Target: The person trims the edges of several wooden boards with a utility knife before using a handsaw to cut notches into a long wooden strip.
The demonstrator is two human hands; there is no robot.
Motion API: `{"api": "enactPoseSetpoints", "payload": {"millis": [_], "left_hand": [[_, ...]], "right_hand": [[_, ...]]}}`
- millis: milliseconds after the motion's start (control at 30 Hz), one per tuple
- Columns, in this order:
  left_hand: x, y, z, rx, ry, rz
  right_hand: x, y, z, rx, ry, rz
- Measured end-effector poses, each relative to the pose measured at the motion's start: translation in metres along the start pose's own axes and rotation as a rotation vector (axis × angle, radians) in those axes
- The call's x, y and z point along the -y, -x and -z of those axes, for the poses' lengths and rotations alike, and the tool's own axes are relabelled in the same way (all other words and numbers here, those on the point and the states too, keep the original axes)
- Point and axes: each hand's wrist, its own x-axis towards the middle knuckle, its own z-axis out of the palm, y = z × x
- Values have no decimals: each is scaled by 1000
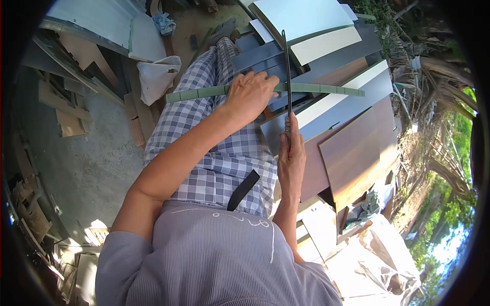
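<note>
My left hand (251, 93) grips a long, narrow green strip (326, 89) near its middle and holds it across my lap, over my checked trousers (214, 153). My right hand (292, 153) is closed around the handle end of a thin dark blade (287, 66). The blade runs away from me and crosses the strip just to the right of my left hand. Whether the blade touches the strip I cannot tell. The strip shows marks at regular steps along its length.
A stack of grey, white and brown laminate panels (352, 137) lies to my right and ahead. A white bag (155, 76) and wood offcuts (69, 112) lie on the concrete floor (87, 163) to my left. A black strap (243, 189) rests on my lap.
</note>
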Motion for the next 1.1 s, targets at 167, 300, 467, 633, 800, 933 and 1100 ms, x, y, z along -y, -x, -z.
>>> {"api": "enactPoseSetpoints", "payload": {"millis": [167, 300, 467, 633, 800, 933, 1100], "left_hand": [[6, -1, 4, -33, -17, 5], [7, 0, 3, -23, -26, -16], [3, 10, 1, -19, -9, 15], [5, 13, 9, 6, 27, 68], [7, 13, 5, -9, 25, 39], [3, 14, 4, -30, -5, 32], [6, 16, 9, -45, 20, 73]], "right_hand": [[-29, 37, -6, -23, 15, 74], [-27, 43, -7, -17, -10, 13], [-1, 4, -8, -16, -33, 67], [-17, 29, -11, -1, 19, 90], [-22, 47, -5, -18, 33, 15], [-2, 8, -8, 5, -20, 54], [-5, 22, -10, 36, 0, 19]]}}
